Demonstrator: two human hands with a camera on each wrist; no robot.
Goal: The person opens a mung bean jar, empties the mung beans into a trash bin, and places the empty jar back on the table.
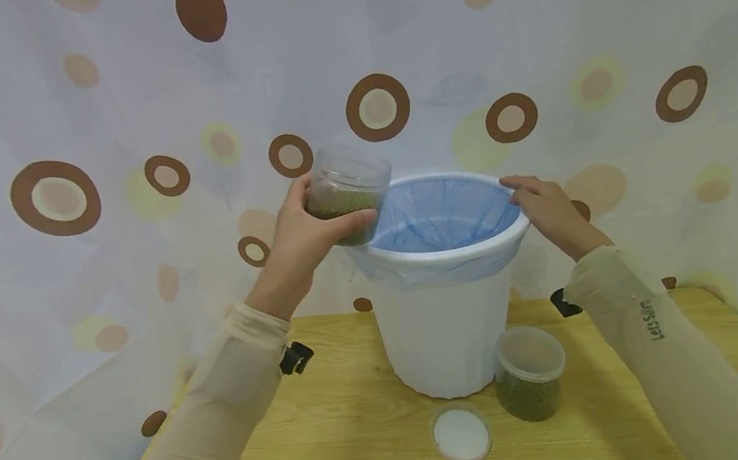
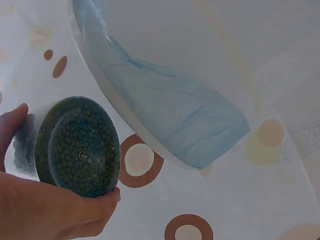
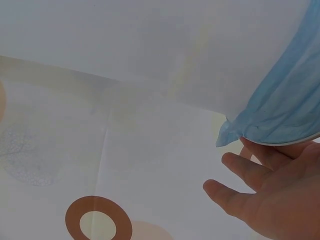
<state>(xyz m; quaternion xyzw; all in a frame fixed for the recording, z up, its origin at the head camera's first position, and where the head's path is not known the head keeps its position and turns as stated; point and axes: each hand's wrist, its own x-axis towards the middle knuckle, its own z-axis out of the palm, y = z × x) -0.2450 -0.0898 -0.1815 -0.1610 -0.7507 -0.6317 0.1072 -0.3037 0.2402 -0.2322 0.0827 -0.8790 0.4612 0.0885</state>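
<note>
My left hand [image 1: 298, 238] grips a clear plastic jar [image 1: 348, 198], thumb in front and fingers behind. Small green beans fill its lower part, and they show through its base in the left wrist view. The jar tilts a little to the right beside the left rim of a white trash bin [image 1: 445, 327]. A blue bag [image 1: 442, 210] lines this bin and folds over its rim. At the bin's right rim, my right hand [image 1: 552, 213] holds the edge between thumb and forefinger, while its other fingers [image 3: 227, 197] stretch out loosely below the rim in the right wrist view.
A second clear jar [image 1: 530, 375] with green contents stands at the bin's front right. Near it, a round white lid [image 1: 461, 436] lies on the wooden table [image 1: 335, 416]. Behind the table hangs a white sheet [image 1: 429, 41] patterned with brown circles.
</note>
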